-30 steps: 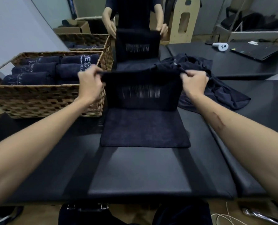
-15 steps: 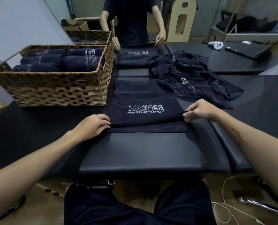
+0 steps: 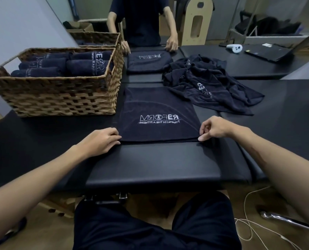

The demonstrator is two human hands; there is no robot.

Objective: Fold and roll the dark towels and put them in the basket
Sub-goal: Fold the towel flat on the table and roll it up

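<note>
Dark towel (image 3: 159, 114) folded flat on the black padded table (image 3: 150, 165), long way running from near edge to far side, just right of the basket (image 3: 60, 98). White stitched letters on top, backwards and upside down from here. Soft, fuzzy cloth, square-ish shape, two layers showing at the near edge.

Left hand (image 3: 99, 141) lying on the near left corner, fingers bent a little, tips on the cloth; a real grip hard to tell. Right hand (image 3: 215, 128) at the near right corner, thumb and finger pinching the edge, other fingers curled.

Basket woven brown, boxy, with rolled dark towels (image 3: 63, 64) packed inside, ends hidden by the rim. Messy pile of dark towels (image 3: 209, 85) farther right, crumpled. Another folded towel (image 3: 148, 61) far off, under another person's hands (image 3: 171, 43); that person cut off at the top.
</note>
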